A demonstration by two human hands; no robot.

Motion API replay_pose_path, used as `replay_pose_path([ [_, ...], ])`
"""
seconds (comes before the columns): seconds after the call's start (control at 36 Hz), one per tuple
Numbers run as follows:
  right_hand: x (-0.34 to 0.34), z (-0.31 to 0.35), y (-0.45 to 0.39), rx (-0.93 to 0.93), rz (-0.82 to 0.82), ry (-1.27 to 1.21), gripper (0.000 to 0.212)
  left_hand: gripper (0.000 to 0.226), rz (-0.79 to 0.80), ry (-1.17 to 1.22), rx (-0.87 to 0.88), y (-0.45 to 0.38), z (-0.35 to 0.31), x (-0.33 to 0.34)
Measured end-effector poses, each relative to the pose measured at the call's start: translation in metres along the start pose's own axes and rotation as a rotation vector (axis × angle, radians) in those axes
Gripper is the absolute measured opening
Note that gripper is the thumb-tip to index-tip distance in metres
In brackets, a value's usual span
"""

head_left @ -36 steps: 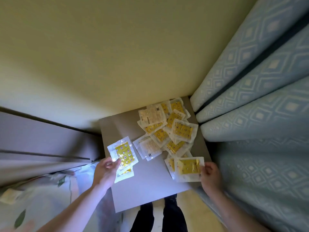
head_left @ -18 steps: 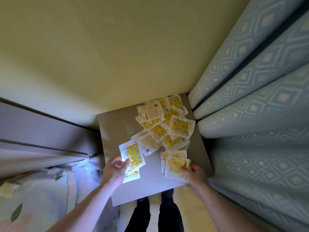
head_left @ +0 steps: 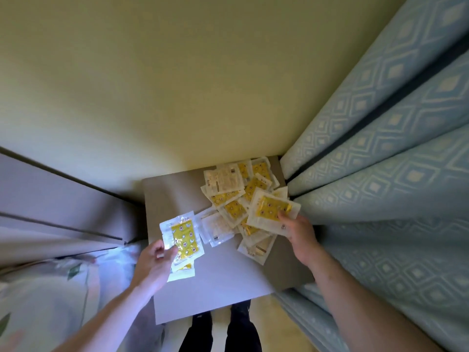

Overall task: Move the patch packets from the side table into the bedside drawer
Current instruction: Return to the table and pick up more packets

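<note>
Partly overlapped patch packets, drawer unseen

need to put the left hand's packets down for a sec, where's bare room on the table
Bare: the side table far left corner, between wall and packet pile, and its near strip below both hands. Crowded: the far right by the curtain, where the right hand grips a packet.

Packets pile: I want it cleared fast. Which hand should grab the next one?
Right. The right hand already pinches a packet atop the pile; the left hand holds packets away from it.
</note>
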State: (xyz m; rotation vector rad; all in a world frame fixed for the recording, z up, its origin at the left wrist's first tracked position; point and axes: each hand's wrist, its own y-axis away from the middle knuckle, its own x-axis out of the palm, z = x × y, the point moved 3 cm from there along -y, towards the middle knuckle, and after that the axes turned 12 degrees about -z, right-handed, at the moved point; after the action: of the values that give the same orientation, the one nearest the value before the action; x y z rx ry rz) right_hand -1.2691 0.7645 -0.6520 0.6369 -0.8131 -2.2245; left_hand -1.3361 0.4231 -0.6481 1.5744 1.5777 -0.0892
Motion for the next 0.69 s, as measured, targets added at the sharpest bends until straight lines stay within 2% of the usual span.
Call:
replay_pose_path([
  [0.11,0.007,-0.004,-0.025,0.016,-0.101,0.077,0.028,0.034,0.015,0.019,-0.022,-0.01,0.007,-0.002],
  [0.25,0.011,-0.017,-0.045,0.007,-0.245,0.148,0.03,0.028,-0.007,0.047,-0.012,-0.018,0.004,-0.005],
  [0.33,0.016,-0.024,-0.054,0.039,-0.318,0.203,0.034,0.032,0.015,0.064,-0.03,-0.026,0.007,-0.01],
  [0.5,0.025,-0.025,-0.052,0.066,-0.371,0.227,0.037,0.016,-0.019,0.097,-0.028,-0.026,0.001,-0.017],
  [0.58,0.021,-0.021,-0.04,-0.012,-0.406,0.287,0.036,0.013,-0.025,0.091,-0.018,-0.019,-0.007,-0.024],
  [0.69,0.013,0.0,-0.003,-0.172,-0.407,0.34,0.03,0.021,-0.023,0.035,-0.016,-0.006,-0.013,-0.037],
])
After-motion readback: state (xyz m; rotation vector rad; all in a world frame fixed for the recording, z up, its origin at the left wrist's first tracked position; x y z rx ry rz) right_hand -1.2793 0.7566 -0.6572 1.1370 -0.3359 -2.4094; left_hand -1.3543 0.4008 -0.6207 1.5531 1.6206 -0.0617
